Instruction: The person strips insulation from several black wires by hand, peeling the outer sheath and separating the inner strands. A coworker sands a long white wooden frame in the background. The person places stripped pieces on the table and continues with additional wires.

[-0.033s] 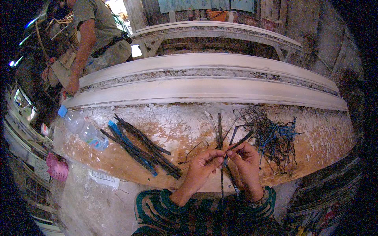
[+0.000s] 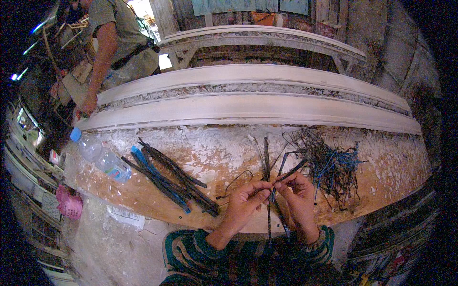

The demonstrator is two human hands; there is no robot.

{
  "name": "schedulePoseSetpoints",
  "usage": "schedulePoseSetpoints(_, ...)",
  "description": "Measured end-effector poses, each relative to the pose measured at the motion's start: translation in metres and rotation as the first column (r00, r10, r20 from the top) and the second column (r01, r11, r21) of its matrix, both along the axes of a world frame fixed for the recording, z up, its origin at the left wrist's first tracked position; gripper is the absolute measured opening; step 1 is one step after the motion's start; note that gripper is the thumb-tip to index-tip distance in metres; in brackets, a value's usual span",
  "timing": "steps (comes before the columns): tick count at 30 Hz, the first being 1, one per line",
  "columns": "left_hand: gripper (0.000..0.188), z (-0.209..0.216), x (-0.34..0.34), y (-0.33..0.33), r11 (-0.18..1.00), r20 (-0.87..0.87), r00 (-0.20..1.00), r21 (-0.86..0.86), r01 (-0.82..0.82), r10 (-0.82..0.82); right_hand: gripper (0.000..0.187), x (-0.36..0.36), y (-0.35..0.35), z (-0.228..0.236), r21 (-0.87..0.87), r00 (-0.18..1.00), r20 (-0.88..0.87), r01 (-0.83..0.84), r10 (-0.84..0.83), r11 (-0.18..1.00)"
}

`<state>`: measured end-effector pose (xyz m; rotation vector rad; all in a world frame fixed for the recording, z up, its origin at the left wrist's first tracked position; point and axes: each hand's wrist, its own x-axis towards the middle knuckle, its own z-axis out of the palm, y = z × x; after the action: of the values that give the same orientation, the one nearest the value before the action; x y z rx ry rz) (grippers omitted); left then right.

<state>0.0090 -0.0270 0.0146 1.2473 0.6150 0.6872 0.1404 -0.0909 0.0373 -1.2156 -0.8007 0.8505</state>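
Near the front edge of the board, my left hand (image 2: pixel 244 206) and my right hand (image 2: pixel 297 196) meet fingertip to fingertip. Both pinch a dark strip (image 2: pixel 292 174), whose end angles up to the right past my right fingers. Its exact grip point between the fingertips is too small to make out. Below and behind the hands lie more long black strips (image 2: pixel 266 155), partly hidden by my fingers. A tangled heap of thin black and blue strands (image 2: pixel 334 167) sits just beyond my right hand. To the left rests a bundle of black and blue strips (image 2: pixel 172 177).
Two clear plastic bottles (image 2: pixel 113 167) lie at the board's left end. Long white mouldings (image 2: pixel 248 107) run across behind the plaster-spattered wooden board (image 2: pixel 391 167). At the far left stands another person (image 2: pixel 121 38), a hand by the moulding's end. A pink container (image 2: pixel 69 204) is lower left.
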Motion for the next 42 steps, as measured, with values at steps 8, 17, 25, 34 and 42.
schedulePoseSetpoints(8,0.018,-0.003,-0.001,0.001,0.999,-0.010,1.000,0.042,0.007,-0.007,0.010,-0.003,0.000,0.003,-0.037,0.996,0.077,0.045,-0.042,0.998)
schedulePoseSetpoints(17,0.016,-0.009,0.002,0.003,0.979,-0.027,0.999,0.205,-0.025,0.031,0.009,0.001,0.001,-0.005,0.019,0.957,0.288,0.018,-0.023,1.000)
schedulePoseSetpoints(25,0.013,-0.002,-0.001,0.003,0.982,-0.069,0.997,0.187,0.033,-0.020,0.008,-0.001,0.001,-0.011,0.073,0.958,0.284,0.020,-0.040,0.997)
schedulePoseSetpoints(34,0.012,0.002,-0.003,-0.002,0.930,-0.209,0.955,0.260,0.260,-0.208,0.036,0.003,0.003,-0.006,0.177,0.965,0.229,0.086,-0.126,0.980)
schedulePoseSetpoints(42,0.012,0.024,-0.024,0.004,0.795,-0.139,0.910,0.448,0.409,-0.390,0.032,0.014,0.001,-0.009,0.212,0.895,0.397,0.128,-0.205,0.969)
